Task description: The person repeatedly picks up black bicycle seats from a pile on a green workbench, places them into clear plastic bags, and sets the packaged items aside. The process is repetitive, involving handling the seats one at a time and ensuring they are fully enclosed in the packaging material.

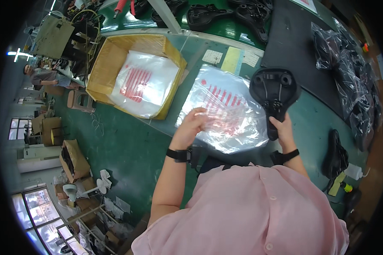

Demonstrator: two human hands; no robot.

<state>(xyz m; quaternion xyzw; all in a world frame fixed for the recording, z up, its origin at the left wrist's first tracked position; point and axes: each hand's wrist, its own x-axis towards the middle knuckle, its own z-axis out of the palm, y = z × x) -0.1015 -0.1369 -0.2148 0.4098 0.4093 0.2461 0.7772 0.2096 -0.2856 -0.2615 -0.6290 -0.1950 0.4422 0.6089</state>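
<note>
The green workbench (315, 123) filled the upper and right part of the view, its near edge running along the person's body, with green floor to the left. A dark mat (293, 38) covered its far right part. On the bench's left end stood one open cardboard box (98, 72), holding a clear bag with red stripes (142, 83). Beside it, in the middle of the bench, lay a stack of clear plastic bags (225, 110) with the same red striped printing. Along the right rim lay a heap of bagged black saddles (349, 80), too bunched to count. Bare bench showed between the stack and that heap.

The right hand (283, 127) was clamped around the narrow nose of a black bicycle saddle (274, 91), held underside up just right of the bag stack. The left hand (193, 123) rested on the top bag's near left edge, fingers curled and pinching the film. A second bare saddle (336, 155) lay on its side near the bench's right front edge, well apart from the hands.

Three small paper labels (232, 59), white, pale yellow and white, lay in a row just beyond the stack. A small white bottle (354, 171) lay beside the second saddle.
</note>
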